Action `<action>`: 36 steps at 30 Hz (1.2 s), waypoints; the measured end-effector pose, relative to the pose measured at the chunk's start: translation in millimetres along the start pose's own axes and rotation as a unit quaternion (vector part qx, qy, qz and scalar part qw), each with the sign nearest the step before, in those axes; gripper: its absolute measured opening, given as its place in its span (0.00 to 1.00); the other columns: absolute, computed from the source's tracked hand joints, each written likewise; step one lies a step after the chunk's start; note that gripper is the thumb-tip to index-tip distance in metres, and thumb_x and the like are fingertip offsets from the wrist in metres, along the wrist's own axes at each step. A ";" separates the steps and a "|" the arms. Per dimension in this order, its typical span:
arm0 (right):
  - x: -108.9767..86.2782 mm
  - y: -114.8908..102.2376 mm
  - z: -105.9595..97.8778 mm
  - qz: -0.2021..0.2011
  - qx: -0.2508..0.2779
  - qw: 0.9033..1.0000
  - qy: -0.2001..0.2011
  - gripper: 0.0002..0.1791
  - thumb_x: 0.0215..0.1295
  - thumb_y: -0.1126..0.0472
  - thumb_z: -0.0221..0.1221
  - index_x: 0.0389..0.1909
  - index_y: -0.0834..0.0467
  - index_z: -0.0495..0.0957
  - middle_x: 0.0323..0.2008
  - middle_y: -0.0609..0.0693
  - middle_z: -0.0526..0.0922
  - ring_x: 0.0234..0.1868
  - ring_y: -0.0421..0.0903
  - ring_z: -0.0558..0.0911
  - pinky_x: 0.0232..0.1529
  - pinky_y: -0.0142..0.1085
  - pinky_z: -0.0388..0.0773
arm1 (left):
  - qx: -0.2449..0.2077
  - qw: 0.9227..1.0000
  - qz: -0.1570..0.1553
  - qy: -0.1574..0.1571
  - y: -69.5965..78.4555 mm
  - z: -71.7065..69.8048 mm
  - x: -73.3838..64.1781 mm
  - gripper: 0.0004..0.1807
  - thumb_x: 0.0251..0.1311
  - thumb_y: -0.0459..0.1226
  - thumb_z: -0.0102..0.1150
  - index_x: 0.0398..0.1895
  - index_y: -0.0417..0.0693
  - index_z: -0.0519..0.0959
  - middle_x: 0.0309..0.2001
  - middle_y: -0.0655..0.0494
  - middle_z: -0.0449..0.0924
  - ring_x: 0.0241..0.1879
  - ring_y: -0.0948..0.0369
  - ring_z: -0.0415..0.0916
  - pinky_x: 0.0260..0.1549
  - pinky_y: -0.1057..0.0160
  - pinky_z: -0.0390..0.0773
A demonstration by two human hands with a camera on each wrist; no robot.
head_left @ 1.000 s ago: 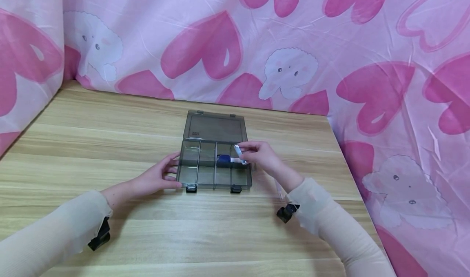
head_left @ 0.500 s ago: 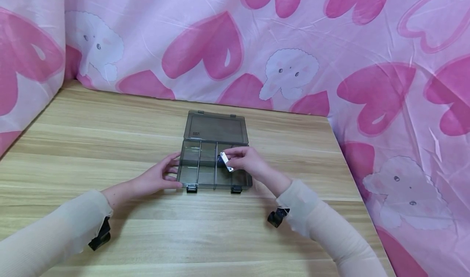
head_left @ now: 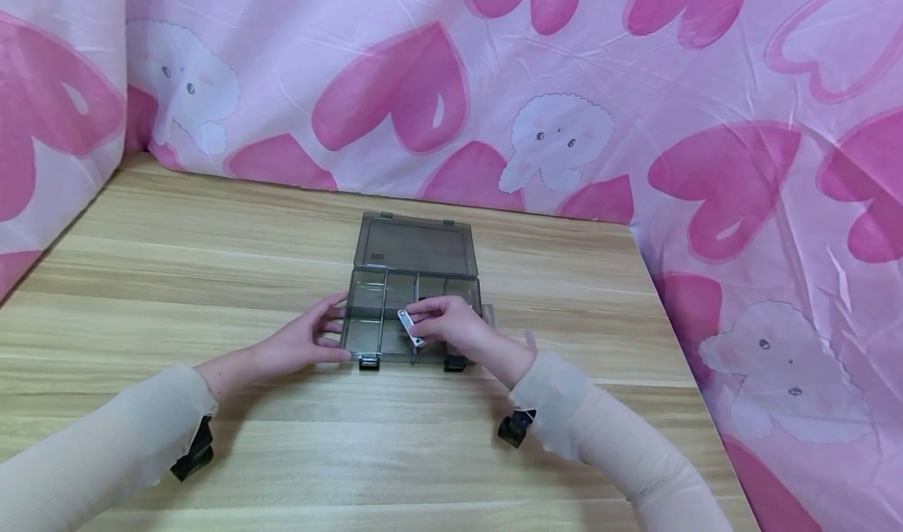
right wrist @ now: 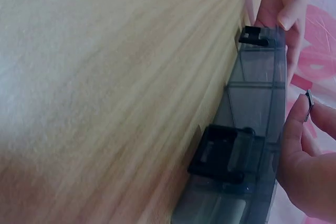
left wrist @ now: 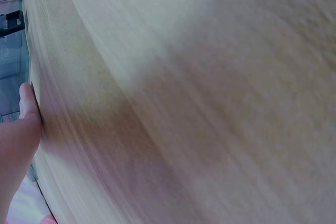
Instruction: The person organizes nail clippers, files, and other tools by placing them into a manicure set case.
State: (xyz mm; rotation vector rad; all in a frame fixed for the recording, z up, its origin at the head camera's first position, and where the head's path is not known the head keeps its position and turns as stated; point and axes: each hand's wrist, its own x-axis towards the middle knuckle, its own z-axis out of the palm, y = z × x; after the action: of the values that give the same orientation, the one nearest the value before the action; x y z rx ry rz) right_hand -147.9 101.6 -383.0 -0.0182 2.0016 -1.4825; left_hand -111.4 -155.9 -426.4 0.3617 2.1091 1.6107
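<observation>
Bench (head_left: 395, 454) surrounds my box (head_left: 415, 244); spread left fingers (head_left: 328, 302) touch its edge. Right fingers (head_left: 426, 305) pinch a seemingly metal strip (head_left: 407, 323), slanting lengthwise far-left.

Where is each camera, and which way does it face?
Head: worn there, facing forward and down at the open box; left hand, right hand and sleeves show.
Left wrist: worn there, facing mostly tabletop; part of left hand shows.
Right wrist: worn there, facing the box front; both hands show.
The wrist views share box and left hand.
</observation>
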 end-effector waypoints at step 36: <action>-31.5 16.7 -76.8 -0.085 0.074 0.993 0.034 0.24 0.62 0.71 0.55 0.56 0.78 0.63 0.33 0.43 0.81 0.33 0.36 0.80 0.37 0.29 0.82 | 0.009 1.000 -0.006 -0.001 0.8 -0.6 -0.5 0.57 0.49 0.35 0.67 0.73 0.41 0.36 0.66 0.32 0.54 0.59 0.42 0.65 0.56 0.57 0.76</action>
State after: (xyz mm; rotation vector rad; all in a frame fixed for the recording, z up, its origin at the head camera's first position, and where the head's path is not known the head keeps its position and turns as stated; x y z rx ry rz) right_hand -155.0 184.9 -370.1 -0.0778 1.9795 -1.7572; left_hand -111.3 -156.4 -425.4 0.3561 2.1216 1.5837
